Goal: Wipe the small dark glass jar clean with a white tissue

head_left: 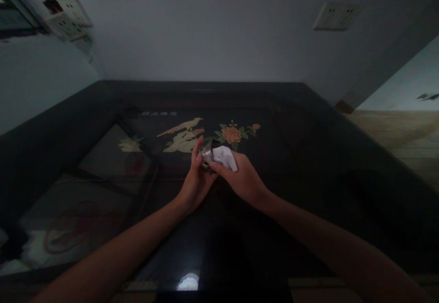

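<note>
A small shiny metal object (207, 154) is held above the dark table (308, 175), near the middle of the view. Its longer visible side runs up and down the view, away from the person's body, with the narrower side across. The shape is roundish, and the dim light hides which end is its front, so I cannot tell which way it faces.

The left hand (198, 175) is partly closed, cupped around the object's left side and underside, grasping it. The right hand (245, 177) is curled, pinching a white cloth (224, 156), which may be paper, with the thumb reaching to the object's lower right edge. The cloth's left end lies against the object; its other end drapes beside the right thumb.

The object sits between the two hands, nestled in the left one and just beside the right fingertips. Beyond them, the tabletop shows a bird picture (181, 136) and a pink flower (231, 134).
</note>
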A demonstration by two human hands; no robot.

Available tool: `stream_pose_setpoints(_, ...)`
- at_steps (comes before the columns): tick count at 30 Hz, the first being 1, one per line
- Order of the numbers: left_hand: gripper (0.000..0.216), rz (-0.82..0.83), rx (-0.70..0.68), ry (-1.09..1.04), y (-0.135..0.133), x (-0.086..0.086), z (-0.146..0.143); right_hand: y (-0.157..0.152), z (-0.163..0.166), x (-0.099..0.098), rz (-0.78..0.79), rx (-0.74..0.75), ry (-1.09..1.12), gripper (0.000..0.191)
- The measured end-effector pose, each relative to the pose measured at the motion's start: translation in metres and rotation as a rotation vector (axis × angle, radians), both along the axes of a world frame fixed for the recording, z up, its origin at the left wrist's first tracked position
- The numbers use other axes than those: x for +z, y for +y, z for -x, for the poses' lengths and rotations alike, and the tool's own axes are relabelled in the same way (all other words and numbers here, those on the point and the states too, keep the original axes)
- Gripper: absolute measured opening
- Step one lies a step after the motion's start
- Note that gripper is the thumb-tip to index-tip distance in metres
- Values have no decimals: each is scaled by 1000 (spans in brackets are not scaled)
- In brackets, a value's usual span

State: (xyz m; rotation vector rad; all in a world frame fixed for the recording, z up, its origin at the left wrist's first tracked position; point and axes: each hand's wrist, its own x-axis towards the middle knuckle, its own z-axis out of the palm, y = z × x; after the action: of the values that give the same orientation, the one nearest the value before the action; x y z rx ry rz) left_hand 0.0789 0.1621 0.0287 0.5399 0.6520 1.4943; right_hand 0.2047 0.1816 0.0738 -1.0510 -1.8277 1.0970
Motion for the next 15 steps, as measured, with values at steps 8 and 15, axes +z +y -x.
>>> stream_pose_setpoints(8, 56, 200, -185, -88, 6, 9, 7, -30, 10, 7, -422, 288, -615, 19)
stream_pose_setpoints(15, 61, 146, -177, -42, 5, 9, 7, -38, 14, 1, -333, 183, -431, 24)
